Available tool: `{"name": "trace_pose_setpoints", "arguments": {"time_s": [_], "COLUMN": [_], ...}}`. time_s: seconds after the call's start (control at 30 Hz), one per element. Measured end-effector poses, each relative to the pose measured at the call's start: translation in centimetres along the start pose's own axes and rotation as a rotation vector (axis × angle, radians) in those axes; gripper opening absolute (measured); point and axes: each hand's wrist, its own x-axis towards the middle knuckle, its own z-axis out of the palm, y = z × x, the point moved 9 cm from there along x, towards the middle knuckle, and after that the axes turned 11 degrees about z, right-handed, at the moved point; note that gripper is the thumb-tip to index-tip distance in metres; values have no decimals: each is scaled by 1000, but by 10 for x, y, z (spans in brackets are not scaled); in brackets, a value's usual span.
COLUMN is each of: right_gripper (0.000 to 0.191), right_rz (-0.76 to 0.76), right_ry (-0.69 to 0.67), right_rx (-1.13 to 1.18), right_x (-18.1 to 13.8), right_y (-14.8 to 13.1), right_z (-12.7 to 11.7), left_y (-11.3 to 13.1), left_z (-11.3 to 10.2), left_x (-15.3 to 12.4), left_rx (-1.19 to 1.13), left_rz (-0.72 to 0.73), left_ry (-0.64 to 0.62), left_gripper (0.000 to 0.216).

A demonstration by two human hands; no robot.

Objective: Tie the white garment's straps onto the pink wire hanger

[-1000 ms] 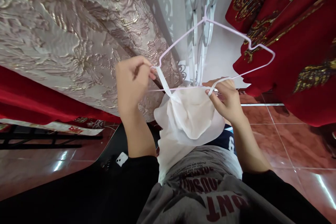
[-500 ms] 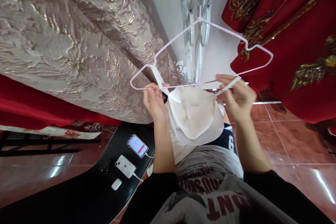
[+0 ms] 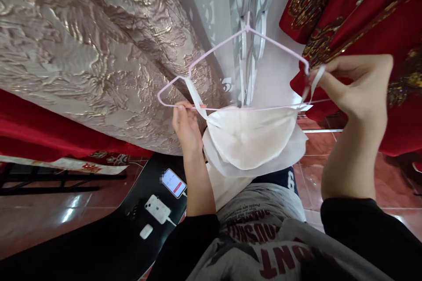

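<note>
A pale pink wire hanger [image 3: 263, 44] hangs in front of me. A white strappy garment [image 3: 253, 138] droops from its bottom bar. One strap lies over the hanger's left end. My left hand [image 3: 185, 124] grips the bottom bar and the garment's left edge below that strap. My right hand [image 3: 358, 88] is raised at the hanger's right shoulder, pinching the other white strap [image 3: 313, 82] beside the notch in the wire.
A beige and gold brocade cloth [image 3: 92, 52] hangs at the left, red and gold garments [image 3: 372, 22] at the right. Below lies a black surface [image 3: 108, 237] with two phones [image 3: 165, 195] and a small white case. The floor is glossy red tile [image 3: 365, 175].
My right hand has risen and moved right, pulling its strap up to the hanger's right shoulder. The garment has spread wider under the bar. My left hand stays at the bottom bar.
</note>
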Motion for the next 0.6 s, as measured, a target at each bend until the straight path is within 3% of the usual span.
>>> {"name": "trace_pose_setpoints", "arguments": {"time_s": [0.17, 0.27, 0.33, 0.37, 0.5, 0.53, 0.6], "right_gripper": [39, 24, 17, 16, 20, 21, 18], "right_rz": [-78, -221, -286, -295, -271, -254, -211], "right_ry": [28, 311, 382, 300, -354, -431, -434], "right_rx": [74, 110, 151, 154, 30, -4, -35], "right_x": [-3, -25, -42, -45, -58, -62, -64], "right_y": [-16, -32, -37, -38, -24, -17, -5], "right_z": [9, 2, 10, 24, 113, 127, 137], "left_y": [-11, -13, -13, -13, -14, -15, -15], "left_z": [4, 7, 11, 12, 14, 14, 16], "left_x": [-6, -12, -17, -20, -32, -35, -43], "left_rx": [-37, -54, -52, -50, -22, 4, 72], "left_rz": [-47, -49, -62, -73, -121, -136, -177], "left_ry": [-20, -40, -66, -79, -127, -157, -259], "left_gripper": [48, 45, 44, 44, 40, 39, 38]}}
